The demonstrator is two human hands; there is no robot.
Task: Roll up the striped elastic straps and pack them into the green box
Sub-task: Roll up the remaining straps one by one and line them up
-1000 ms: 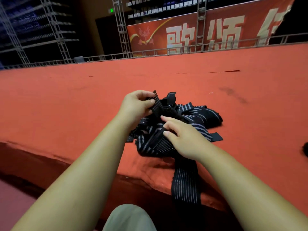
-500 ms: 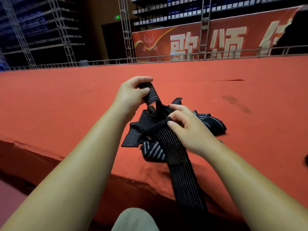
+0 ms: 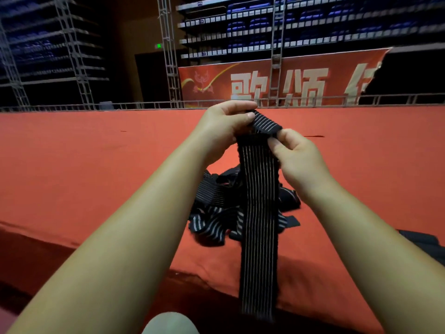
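Nearest you, the striped strap hangs down past the edge of the red tabletop. Just behind it, the pile of straps lies on that tabletop. Above the pile, your left hand and right hand pinch the strap's folded top end, fingers curled. Beyond them is a red banner.

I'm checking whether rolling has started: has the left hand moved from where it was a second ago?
Yes. The left hand has risen off the pile of straps, lifting the end of one strap clear above it.
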